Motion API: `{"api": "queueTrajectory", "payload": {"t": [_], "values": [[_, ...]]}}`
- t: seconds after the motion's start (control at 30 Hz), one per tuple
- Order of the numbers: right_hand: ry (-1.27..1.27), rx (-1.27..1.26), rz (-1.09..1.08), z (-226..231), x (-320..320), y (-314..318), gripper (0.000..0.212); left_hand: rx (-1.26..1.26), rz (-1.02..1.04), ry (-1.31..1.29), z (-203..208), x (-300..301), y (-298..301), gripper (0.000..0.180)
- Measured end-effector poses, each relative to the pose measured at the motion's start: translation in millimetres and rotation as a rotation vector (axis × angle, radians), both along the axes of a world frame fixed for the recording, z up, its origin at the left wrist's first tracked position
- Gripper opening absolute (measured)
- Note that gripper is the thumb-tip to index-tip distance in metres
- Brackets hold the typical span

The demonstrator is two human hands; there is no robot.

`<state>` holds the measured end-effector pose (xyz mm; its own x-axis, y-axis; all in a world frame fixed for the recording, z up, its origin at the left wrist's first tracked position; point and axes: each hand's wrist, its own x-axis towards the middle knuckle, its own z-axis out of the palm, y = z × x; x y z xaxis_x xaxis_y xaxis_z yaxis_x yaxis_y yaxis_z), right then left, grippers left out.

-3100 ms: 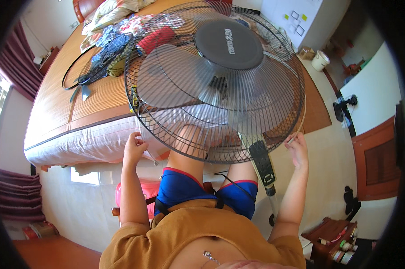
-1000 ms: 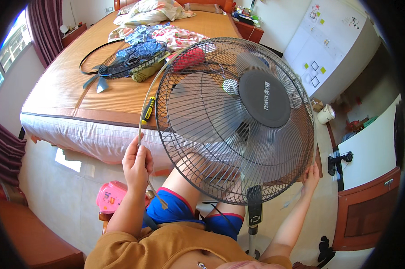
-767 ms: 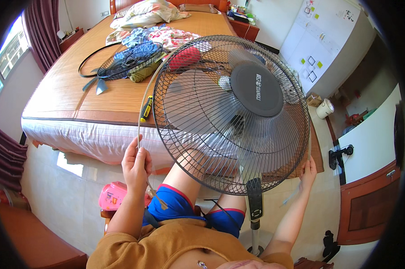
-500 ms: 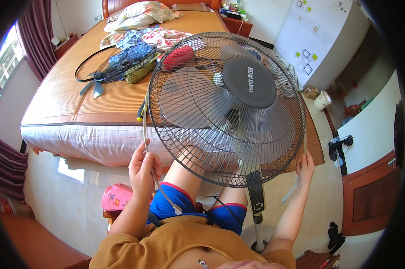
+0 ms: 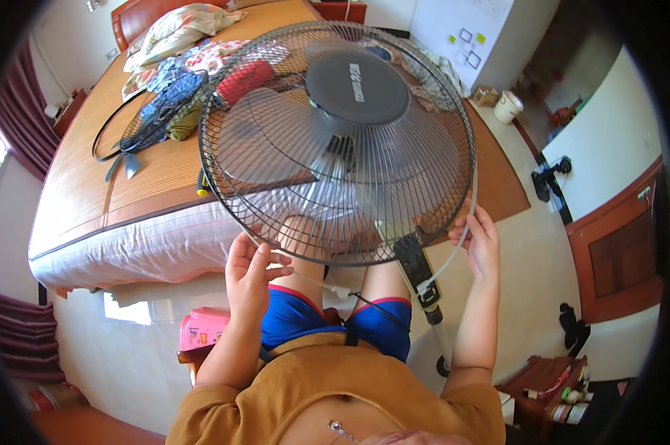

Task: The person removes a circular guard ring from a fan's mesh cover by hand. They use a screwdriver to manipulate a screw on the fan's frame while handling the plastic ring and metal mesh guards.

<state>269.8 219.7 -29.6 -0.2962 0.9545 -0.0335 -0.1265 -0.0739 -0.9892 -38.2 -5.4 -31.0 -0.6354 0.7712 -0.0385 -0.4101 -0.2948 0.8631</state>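
Note:
A standing fan's dark wire guard (image 5: 235,178), round and wide, fills the middle of the view; clear blades and a dark round centre (image 5: 359,87) show through it. A narrow pale plastic strip (image 5: 453,256) runs along the guard's rim, its two ends hanging loose near the fan's pole. At the lower left rim, my left hand (image 5: 250,278) is closed round the strip, fingers bent. Over at the right rim, my right hand (image 5: 479,241) pinches the strip between thumb and fingers. Below the guard is the fan's control panel (image 5: 418,271) on its pole.
Ahead stands a bed with a woven mat (image 5: 157,178), holding heaped clothes (image 5: 172,96) and a second wire guard (image 5: 138,137). A yellow-and-black tool handle (image 5: 203,182) lies by the bed's edge. A pink object (image 5: 204,328) is beside my left leg.
Both hands have come closer to the guard's rim, the left slightly right, the right upward and inward. The strip now follows the rim more closely; its ends are nearer each other.

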Motion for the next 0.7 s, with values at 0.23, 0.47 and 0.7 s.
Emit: {"api": "queueTrajectory", "payload": {"t": [0.23, 0.47, 0.7], "values": [[0.160, -0.121, 0.030, -2, -7, -33, 0.032, 0.022, -0.038, -0.018, -13, 9, 9, 0.022], [0.334, -0.194, 0.184, -16, -19, -69, 0.024, 0.055, -0.181, -0.161, -27, 24, 18, 0.019], [0.422, -0.095, 0.123, -17, -26, -73, 0.021, 0.150, -0.180, -0.094, -29, 28, 18, 0.021]]}}
